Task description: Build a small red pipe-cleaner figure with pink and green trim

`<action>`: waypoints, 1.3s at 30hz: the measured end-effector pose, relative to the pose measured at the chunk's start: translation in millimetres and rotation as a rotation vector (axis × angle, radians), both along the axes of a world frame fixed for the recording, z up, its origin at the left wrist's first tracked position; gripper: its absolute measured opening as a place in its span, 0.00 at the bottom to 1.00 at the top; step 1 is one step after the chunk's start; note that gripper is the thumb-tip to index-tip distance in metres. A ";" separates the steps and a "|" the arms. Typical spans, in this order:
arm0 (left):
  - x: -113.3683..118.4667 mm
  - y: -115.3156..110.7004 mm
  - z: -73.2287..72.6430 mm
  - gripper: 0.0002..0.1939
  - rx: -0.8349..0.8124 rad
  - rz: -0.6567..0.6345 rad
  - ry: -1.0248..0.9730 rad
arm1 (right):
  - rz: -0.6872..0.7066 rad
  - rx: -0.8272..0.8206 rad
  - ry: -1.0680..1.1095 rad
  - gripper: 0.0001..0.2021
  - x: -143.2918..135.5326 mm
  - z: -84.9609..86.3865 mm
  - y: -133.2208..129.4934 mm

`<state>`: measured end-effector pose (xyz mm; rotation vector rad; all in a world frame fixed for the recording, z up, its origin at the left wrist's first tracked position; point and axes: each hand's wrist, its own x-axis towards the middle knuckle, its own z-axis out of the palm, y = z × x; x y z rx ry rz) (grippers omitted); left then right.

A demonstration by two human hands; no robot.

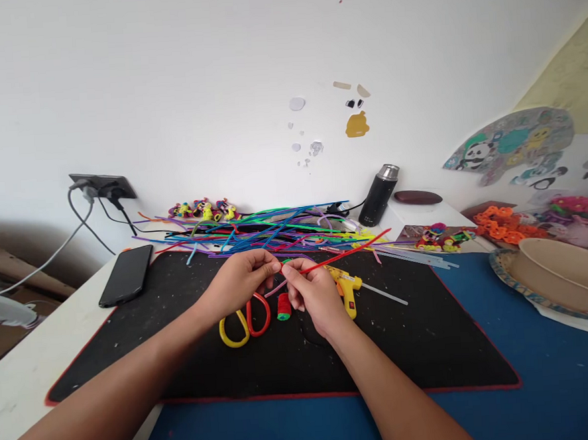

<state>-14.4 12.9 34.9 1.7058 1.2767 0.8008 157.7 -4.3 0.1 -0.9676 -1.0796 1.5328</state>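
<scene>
My left hand (pixel 247 276) and my right hand (pixel 313 292) meet above the middle of the black mat (pixel 198 372), both pinching a red pipe cleaner (pixel 350 251). Its long free end runs up and to the right from my right hand. Just below the hands, a small red roll with a green end (pixel 283 307) is on the mat. Scissors with one yellow and one red handle loop (pixel 234 330) are under and beside my left hand. A yellow glue gun (pixel 349 293) with a clear stick lies to the right, partly behind my right hand.
Many coloured pipe cleaners (pixel 274 229) are heaped along the wall, with small colourful figures (pixel 206 210) behind them. A phone (pixel 127 275) lies at left. A black flask (pixel 379 195) stands at the back. At right are a bowl (pixel 571 273) and orange pieces (pixel 503 227).
</scene>
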 end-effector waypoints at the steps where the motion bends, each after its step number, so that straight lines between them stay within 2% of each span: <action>1: 0.2 -0.2 1.3 0.21 -0.024 -0.006 -0.036 | 0.000 0.005 0.002 0.16 0.2 0.4 0.0; 7: 2.1 -0.4 0.0 0.22 -0.160 -0.080 -0.228 | -0.050 0.003 0.009 0.15 0.1 3.0 -0.1; 13: 1.4 0.4 -6.5 0.19 -0.167 -0.086 -0.317 | -0.049 -0.005 0.017 0.16 -0.3 5.8 -0.7; 21: -0.4 1.3 0.4 0.18 -0.184 -0.042 -0.308 | -0.065 0.015 -0.019 0.14 0.8 5.2 0.3; 26: -0.3 -0.9 3.4 0.19 -0.226 -0.153 -0.274 | -0.051 0.041 -0.052 0.13 2.9 3.2 0.3; 31: -3.0 2.7 1.8 0.22 -0.237 -0.081 -0.355 | -0.022 0.089 -0.119 0.12 2.7 -0.3 0.5; 39: -2.2 4.8 2.1 0.19 -0.352 -0.057 -0.412 | -0.002 0.137 -0.203 0.09 3.1 -4.2 0.0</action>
